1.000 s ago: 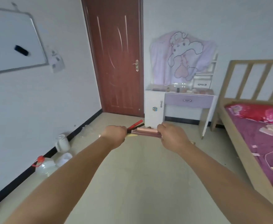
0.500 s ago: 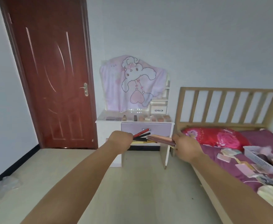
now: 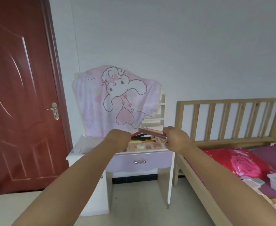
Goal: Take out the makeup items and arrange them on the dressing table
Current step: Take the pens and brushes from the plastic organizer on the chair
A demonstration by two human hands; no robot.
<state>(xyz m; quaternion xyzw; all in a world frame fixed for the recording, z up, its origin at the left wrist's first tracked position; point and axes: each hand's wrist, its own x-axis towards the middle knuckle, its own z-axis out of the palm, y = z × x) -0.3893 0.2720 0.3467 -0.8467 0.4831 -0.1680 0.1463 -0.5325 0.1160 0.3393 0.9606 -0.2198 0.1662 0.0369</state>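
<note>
Bedroom with pale walls, bench against the far wall. Left hand was fisted around a bunch of pencils, red, black, yellow, over the benchtop. Right hand gripped a pink palette by its right end, level, above small pink compacts on the bench. Cartoon cloth draped behind. Door left, bed tight against the bench's right edge, bare floor in front.

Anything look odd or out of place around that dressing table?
Yes: a pink cartoon-rabbit cloth is draped over the back of the dressing table, covering where a mirror would normally be. Nothing looks spilled or broken.
</note>
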